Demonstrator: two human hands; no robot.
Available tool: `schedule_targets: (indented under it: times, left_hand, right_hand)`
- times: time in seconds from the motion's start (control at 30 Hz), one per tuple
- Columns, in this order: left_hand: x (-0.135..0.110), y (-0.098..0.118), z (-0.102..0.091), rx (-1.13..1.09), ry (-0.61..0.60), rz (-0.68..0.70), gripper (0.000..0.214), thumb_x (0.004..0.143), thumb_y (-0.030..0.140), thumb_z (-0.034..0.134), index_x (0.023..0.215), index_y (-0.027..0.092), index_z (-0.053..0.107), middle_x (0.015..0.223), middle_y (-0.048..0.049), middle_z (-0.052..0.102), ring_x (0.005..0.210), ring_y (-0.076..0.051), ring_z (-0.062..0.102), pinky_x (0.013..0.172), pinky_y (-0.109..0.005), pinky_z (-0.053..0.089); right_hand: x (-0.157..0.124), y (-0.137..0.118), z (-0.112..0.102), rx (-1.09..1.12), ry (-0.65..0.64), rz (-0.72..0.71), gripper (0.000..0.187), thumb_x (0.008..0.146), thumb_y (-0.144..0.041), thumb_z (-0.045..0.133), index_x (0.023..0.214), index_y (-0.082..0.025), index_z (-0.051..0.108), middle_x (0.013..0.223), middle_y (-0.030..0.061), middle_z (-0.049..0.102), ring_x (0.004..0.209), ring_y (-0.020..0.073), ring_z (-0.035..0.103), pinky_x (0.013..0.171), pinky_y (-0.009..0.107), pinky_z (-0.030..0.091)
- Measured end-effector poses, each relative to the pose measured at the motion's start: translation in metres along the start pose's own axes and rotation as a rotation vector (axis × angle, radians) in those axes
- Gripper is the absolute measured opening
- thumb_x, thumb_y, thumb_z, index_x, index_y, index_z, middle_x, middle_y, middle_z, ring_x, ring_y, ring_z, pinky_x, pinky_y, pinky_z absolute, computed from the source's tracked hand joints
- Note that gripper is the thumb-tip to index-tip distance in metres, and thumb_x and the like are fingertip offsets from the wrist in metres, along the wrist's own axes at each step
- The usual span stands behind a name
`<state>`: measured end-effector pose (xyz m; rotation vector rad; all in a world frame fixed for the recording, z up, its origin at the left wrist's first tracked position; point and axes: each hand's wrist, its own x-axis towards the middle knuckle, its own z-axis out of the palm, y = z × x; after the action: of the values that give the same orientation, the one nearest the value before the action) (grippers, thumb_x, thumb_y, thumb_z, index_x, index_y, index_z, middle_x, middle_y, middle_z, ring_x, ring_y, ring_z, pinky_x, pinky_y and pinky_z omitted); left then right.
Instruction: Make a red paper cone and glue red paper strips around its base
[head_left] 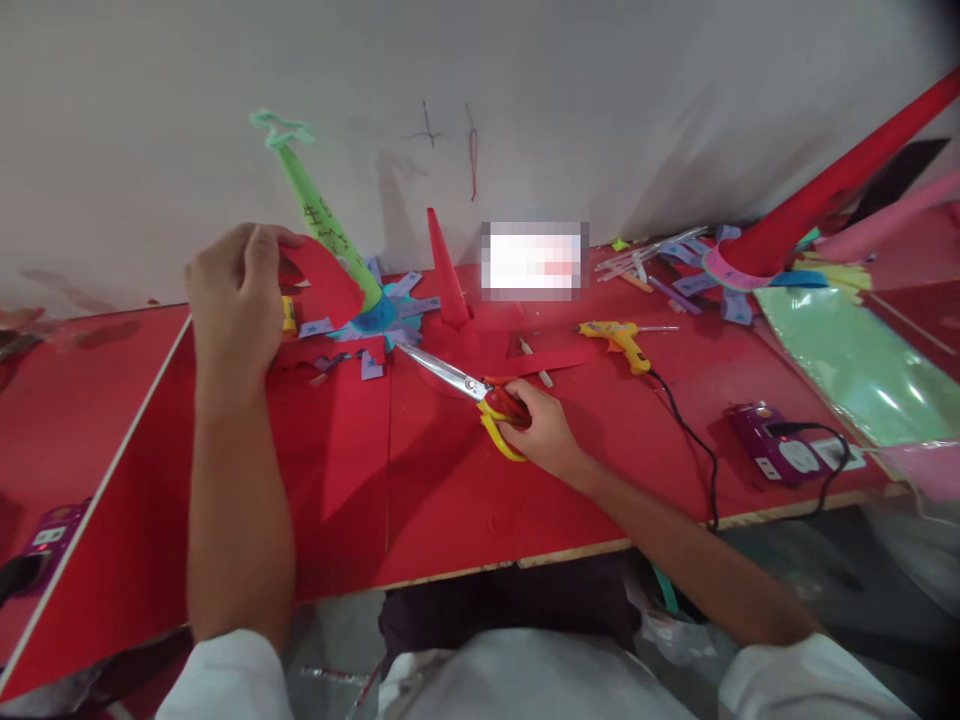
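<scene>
Scissors (442, 370) held by the handles in the right hand (544, 425), blades close together, tip pointing away from the body toward the foot of the green cone (322, 215). Red piece (326, 278) pinched at its upper end by the left hand (244, 300), hanging in front of the cone; contact between the two cannot be determined. Piece and blades stand apart. Recommended practice: any cut is best made with the piece drawn clear of the cone and its tags (409, 284), the free end kept taut, and the paper turned into the blades rather than the wrist twisted. Holding fingers should stay off the blade line. Pose: left forearm nearly upright, hand raised, back of hand showing, fingers bent to the right. Right forearm slants in low from the lower right; which fingers occupy the handle loops is not discernible.
</scene>
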<state>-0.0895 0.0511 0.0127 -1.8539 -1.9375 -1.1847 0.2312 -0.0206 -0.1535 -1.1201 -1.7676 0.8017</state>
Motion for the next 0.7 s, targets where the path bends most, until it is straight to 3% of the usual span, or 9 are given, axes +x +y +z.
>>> schedule_targets:
  times: [0.07,0.13,0.27,0.37,0.47,0.6,0.7]
  left_hand:
    - [-0.004,0.011,-0.01,-0.107,0.055,0.067,0.025,0.104,0.026,0.056,0.106,0.014,0.078,0.086,0.0002,0.07,0.075,-0.009,0.06,0.068,-0.021,0.048]
    - [-0.006,0.02,-0.018,-0.154,0.004,0.129,0.017,0.092,0.018,0.069,0.107,0.016,0.075,0.094,0.0013,0.07,0.078,-0.009,0.056,0.07,-0.021,0.046]
    - [-0.014,0.036,-0.021,-0.087,-0.203,0.245,0.045,0.081,0.003,0.072,0.122,0.021,0.068,0.082,0.0065,0.057,0.071,-0.008,0.049,0.072,-0.023,0.043]
    - [-0.028,0.054,-0.007,-0.136,-0.327,0.276,0.054,0.082,0.001,0.067,0.13,0.024,0.062,0.077,0.0066,0.047,0.067,-0.011,0.049,0.068,-0.025,0.042]
    - [-0.049,0.074,0.018,-0.161,-0.472,0.296,0.059,0.087,0.008,0.061,0.144,0.025,0.053,0.08,0.0037,0.056,0.069,-0.015,0.054,0.069,-0.029,0.045]
    - [-0.08,0.096,0.048,-0.156,-0.664,0.304,0.072,0.095,0.014,0.054,0.164,0.02,0.035,0.102,-0.0065,0.072,0.083,-0.021,0.069,0.082,-0.034,0.054]
    - [-0.096,0.104,0.06,-0.23,-0.797,0.328,0.091,0.096,0.012,0.051,0.175,0.025,0.009,0.127,-0.0121,0.074,0.1,-0.024,0.075,0.092,-0.038,0.057]
  right_hand:
    - [-0.001,0.0,0.001,0.045,-0.008,0.033,0.018,0.082,-0.032,0.072,0.095,-0.023,0.064,0.086,0.0019,0.073,0.07,0.0162,0.059,0.067,0.028,0.047]
    - [-0.002,0.001,0.003,0.125,-0.008,0.072,0.019,0.082,-0.034,0.075,0.093,-0.023,0.064,0.079,-0.0008,0.068,0.068,0.015,0.057,0.065,0.027,0.047]
    - [-0.002,0.006,0.007,0.309,0.032,0.167,0.034,0.075,-0.043,0.086,0.091,-0.024,0.064,0.077,-0.0031,0.062,0.067,0.014,0.055,0.063,0.027,0.049]
    - [0.0,0.009,0.008,0.396,0.086,0.205,0.039,0.072,-0.047,0.089,0.091,-0.024,0.063,0.078,-0.0027,0.063,0.068,0.0146,0.056,0.064,0.027,0.051]
    - [0.003,0.01,0.007,0.46,0.115,0.203,0.042,0.074,-0.05,0.089,0.095,-0.026,0.061,0.083,-0.0016,0.065,0.072,0.0159,0.059,0.068,0.03,0.054]
    - [0.007,0.011,0.002,0.518,0.183,0.181,0.051,0.071,-0.051,0.093,0.102,-0.028,0.058,0.09,-0.0008,0.065,0.073,0.0164,0.057,0.067,0.03,0.055]
    - [0.011,0.011,-0.001,0.573,0.227,0.187,0.054,0.069,-0.046,0.095,0.104,-0.029,0.059,0.099,0.0004,0.066,0.075,0.0155,0.057,0.066,0.03,0.056]
